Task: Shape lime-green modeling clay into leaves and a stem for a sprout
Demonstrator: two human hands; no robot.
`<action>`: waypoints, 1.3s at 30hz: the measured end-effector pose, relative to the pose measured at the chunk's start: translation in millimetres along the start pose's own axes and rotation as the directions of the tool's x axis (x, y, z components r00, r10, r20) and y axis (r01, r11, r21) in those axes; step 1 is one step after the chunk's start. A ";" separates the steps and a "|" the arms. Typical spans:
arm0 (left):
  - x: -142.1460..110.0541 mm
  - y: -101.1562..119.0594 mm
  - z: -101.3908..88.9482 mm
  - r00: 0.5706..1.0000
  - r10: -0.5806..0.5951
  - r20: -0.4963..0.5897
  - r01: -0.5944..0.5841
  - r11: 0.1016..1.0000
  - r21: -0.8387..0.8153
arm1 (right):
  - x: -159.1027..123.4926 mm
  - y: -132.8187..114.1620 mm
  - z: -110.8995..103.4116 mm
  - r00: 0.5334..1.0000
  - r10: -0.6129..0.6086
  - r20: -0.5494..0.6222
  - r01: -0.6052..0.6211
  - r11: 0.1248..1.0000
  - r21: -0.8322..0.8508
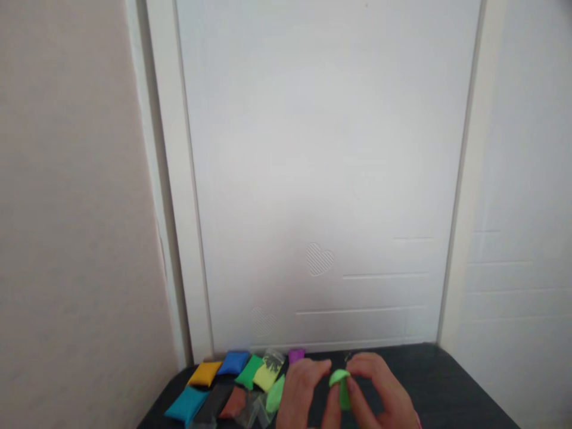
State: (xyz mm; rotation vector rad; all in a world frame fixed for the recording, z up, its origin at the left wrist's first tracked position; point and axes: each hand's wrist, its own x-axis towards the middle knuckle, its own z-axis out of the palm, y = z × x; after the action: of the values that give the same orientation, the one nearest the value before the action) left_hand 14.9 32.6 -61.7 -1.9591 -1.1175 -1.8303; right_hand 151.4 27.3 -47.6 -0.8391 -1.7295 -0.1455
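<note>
A small piece of light green modelling clay (339, 378) is held up between my two hands at the bottom of the head view. It has a rounded, cap-like top and a flap hanging below. My right hand (384, 387) pinches it from the right with the fingertips. From the left, my left hand (300, 387) presses a fingertip against it, with another finger raised above. Left of my hands lies more light green clay (275, 393), beside a clear plastic wrapper (257, 410). The lower parts of both hands are cut off by the frame edge.
On the dark table (420, 372) sit several coloured packets: yellow (204, 374), blue (233, 362), teal (186, 405), green (249, 372), pale yellow-green (268, 375), reddish-brown (233, 403), black (214, 404) and purple (296, 356). A white panel (322, 179) rises behind the table; a wall (80, 208) stands left.
</note>
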 end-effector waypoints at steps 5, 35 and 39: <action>38.6 13.2 -25.0 0.994 0.074 0.082 -0.082 0.992 0.100 | 26.6 -13.5 -13.9 0.986 0.131 -0.106 -0.122 0.989 0.086; 54.8 -8.4 -53.8 0.917 0.348 0.197 -0.383 0.905 0.184 | 24.5 -21.1 -7.0 0.999 -0.031 0.024 0.029 0.998 0.061; 53.2 -9.8 -50.8 0.901 0.389 0.192 -0.419 0.895 0.151 | 25.8 -20.8 -9.8 0.999 -0.037 0.036 0.034 0.995 0.095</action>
State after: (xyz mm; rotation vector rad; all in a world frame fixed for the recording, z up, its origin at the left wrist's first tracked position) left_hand -33.5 26.3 -5.9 -2.0588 -0.8045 -1.3251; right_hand 144.3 18.8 -14.8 -0.7460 -1.7731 -0.0713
